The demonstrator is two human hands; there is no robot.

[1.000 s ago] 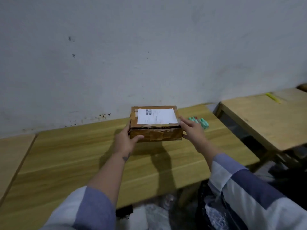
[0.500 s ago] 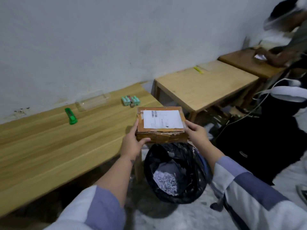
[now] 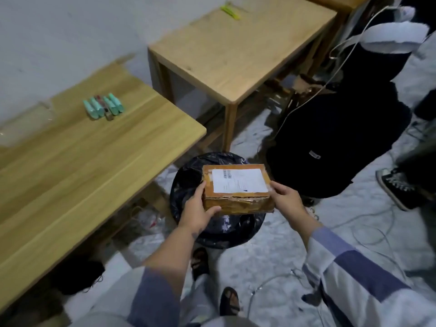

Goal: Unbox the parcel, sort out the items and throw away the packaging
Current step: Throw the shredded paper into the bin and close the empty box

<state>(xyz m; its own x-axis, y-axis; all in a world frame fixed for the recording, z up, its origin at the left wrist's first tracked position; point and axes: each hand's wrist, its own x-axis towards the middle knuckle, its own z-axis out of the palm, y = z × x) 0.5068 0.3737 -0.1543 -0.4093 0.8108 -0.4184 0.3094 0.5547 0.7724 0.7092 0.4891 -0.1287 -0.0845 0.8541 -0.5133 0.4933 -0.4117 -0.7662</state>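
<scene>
A brown cardboard parcel box (image 3: 238, 199) with a white shipping label on top is held level in the air, directly over a bin lined with a black bag (image 3: 186, 180). My left hand (image 3: 197, 212) grips its left end, thumb on the front face. My right hand (image 3: 286, 202) grips its right end. Several small teal items (image 3: 103, 107) lie in a row on the wooden table (image 3: 70, 166) to the left.
A clear plastic tray (image 3: 23, 123) sits on the table by the wall. A second wooden table (image 3: 240, 48) stands behind the bin, with a yellow item (image 3: 230, 11) on it. A large black bag (image 3: 342, 138), cables and another person's shoe (image 3: 398, 187) are on the right floor.
Both hands lifted the box off the table and carried it right and down; it now hangs over the black bin. My view has swung right and downward.
</scene>
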